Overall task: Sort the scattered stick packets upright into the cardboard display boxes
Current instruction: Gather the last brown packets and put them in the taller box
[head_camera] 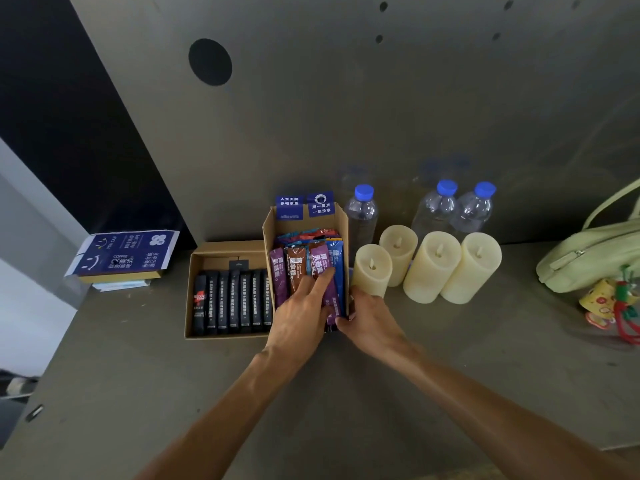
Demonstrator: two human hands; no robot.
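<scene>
Nearly done, judging by no strays on the counter (450, 358). Pressing upright coloured packets (298, 265) into the tall box (268, 225) mid-frame with flat left fingers (322, 278), right fingers (360, 298) clasping its corner.

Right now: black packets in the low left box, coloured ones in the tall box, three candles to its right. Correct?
Four candles, not three; the head view shows them. The black packets in the low left box and coloured packets in the tall box are right.

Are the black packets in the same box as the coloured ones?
No: black packets fill the low box, coloured packets the tall box.
</scene>
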